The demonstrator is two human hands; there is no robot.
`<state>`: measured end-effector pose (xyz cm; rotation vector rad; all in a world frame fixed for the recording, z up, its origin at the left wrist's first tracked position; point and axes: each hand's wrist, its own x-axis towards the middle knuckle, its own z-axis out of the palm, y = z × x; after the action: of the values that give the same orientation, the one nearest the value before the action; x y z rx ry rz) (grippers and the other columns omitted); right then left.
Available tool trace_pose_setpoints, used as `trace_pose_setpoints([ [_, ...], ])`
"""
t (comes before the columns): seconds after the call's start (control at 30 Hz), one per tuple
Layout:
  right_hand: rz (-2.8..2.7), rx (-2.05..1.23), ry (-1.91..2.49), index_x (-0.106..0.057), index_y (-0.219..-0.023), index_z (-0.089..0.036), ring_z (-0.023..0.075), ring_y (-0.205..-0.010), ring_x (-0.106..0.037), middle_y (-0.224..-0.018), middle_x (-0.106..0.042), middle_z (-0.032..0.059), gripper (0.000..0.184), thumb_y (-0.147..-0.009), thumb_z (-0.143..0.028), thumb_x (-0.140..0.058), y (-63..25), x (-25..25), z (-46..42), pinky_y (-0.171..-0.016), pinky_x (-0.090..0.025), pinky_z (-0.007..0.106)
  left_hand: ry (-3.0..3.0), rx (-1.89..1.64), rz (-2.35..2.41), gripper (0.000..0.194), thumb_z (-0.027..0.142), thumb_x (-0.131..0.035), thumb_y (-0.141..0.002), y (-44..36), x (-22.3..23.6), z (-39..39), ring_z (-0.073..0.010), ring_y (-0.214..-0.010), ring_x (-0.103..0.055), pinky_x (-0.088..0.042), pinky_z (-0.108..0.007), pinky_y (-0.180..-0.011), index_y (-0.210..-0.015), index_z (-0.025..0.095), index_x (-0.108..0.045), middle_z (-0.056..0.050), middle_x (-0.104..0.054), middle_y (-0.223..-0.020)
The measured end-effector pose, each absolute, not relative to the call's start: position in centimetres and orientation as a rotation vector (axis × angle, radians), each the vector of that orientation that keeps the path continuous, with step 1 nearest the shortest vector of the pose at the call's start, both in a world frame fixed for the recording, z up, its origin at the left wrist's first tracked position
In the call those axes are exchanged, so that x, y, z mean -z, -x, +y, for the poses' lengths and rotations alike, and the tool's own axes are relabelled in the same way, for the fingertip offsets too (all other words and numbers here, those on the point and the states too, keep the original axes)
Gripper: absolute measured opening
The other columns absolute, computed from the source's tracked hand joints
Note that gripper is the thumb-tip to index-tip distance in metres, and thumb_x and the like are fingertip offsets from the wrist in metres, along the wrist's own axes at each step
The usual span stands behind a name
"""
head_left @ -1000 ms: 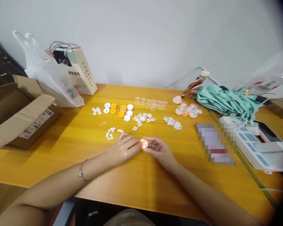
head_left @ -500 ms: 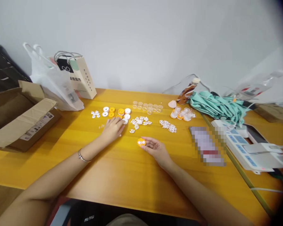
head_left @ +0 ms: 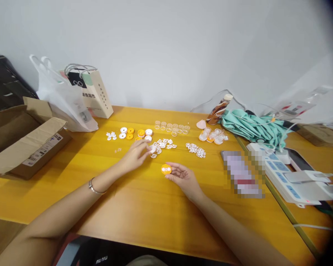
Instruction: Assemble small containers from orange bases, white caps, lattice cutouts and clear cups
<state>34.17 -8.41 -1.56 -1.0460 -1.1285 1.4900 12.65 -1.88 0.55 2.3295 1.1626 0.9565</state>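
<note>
My right hand (head_left: pixel 181 176) rests on the yellow table (head_left: pixel 144 207) and pinches a small orange round cap (head_left: pixel 166 169) by its edge. My left hand (head_left: pixel 135 153), with a bracelet on the wrist, is closed on a white round disc (head_left: pixel 152 148) just left of a heap of small white flat pieces (head_left: pixel 163 143). Behind it lie orange and white discs (head_left: pixel 134 133), tiny white buttons (head_left: pixel 111 135) and a row of clear little cups (head_left: pixel 172 128).
An open cardboard box (head_left: pixel 24 144) stands at the left, with a plastic bag (head_left: pixel 62 99) and a paper bag (head_left: pixel 96 92) behind it. To the right lie a second white heap (head_left: pixel 195 149), clear-orange assemblies (head_left: pixel 213 136), a bottle (head_left: pixel 218 109), a green cloth (head_left: pixel 252 127) and a power strip (head_left: pixel 285 177).
My left hand left the orange cap, reached back to the discs, and now lifts a white disc toward the cap. My right hand has stayed in place with the cap.
</note>
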Motion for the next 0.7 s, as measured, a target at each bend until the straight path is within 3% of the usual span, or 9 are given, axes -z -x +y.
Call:
trace_pose_setpoints([
  [0.17,-1.142,-1.474,1.055,-0.069,-0.092,-0.023,0.0153,-0.076,-0.067,-0.082,-0.072,0.0,0.036,-0.057,-0.02,-0.077,-34.2,0.4,-9.1,-0.083,-0.053,0.035,-1.516,-0.926,0.811,0.017,0.033,-0.054,-0.085,-13.7,-1.3,-5.3,-0.0131,-0.079,-0.058,-0.047,-0.027,-0.073,-0.085,0.016,-0.05,-0.005,-0.062,-0.087],
  [0.27,-1.166,-1.466,1.046,-0.069,-0.092,-0.024,0.0149,-0.076,-0.067,-0.083,-0.072,0.0,0.035,-0.059,-0.021,-0.077,-34.0,-0.4,-9.5,-0.083,-0.053,0.035,-1.321,-0.916,0.707,0.025,0.031,-0.056,-0.083,-14.2,-1.1,-6.4,-0.0143,-0.085,-0.059,-0.046,-0.025,-0.071,-0.104,0.018,-0.052,-0.008,-0.062,-0.096],
  [0.4,-1.176,-1.443,1.041,-0.069,-0.092,-0.024,0.0154,-0.077,-0.067,-0.083,-0.072,-0.0001,0.034,-0.059,-0.023,-0.077,-33.9,-0.9,-9.7,-0.083,-0.053,0.036,-1.377,-0.884,0.626,0.049,0.027,-0.055,-0.085,-14.5,-1.2,-6.6,-0.0169,-0.094,-0.059,-0.047,-0.031,-0.081,-0.13,0.024,-0.037,-0.01,-0.062,-0.105],
  [0.57,-1.172,-1.409,1.05,-0.067,-0.089,-0.023,0.015,-0.075,-0.066,-0.079,-0.071,0.0,0.033,-0.057,-0.023,-0.078,-33.8,-0.9,-9.8,-0.081,-0.055,0.035,-1.595,-0.919,0.696,0.033,0.026,-0.055,-0.084,-14.3,-1.4,-6.7,-0.0187,-0.1,-0.059,-0.047,-0.037,-0.087,-0.117,0.021,-0.053,-0.01,-0.062,-0.111],
  [0.7,-1.167,-1.408,1.038,-0.065,-0.086,-0.022,0.0138,-0.073,-0.066,-0.078,-0.07,-0.0004,0.032,-0.057,-0.021,-0.078,-33.5,-1.0,-9.9,-0.079,-0.055,0.032,-1.674,-0.934,0.666,0.029,0.021,-0.055,-0.084,-14.2,-1.6,-6.7,-0.0167,-0.093,-0.062,-0.051,-0.034,-0.082,-0.113,0.019,-0.054,-0.01,-0.064,-0.105],
])
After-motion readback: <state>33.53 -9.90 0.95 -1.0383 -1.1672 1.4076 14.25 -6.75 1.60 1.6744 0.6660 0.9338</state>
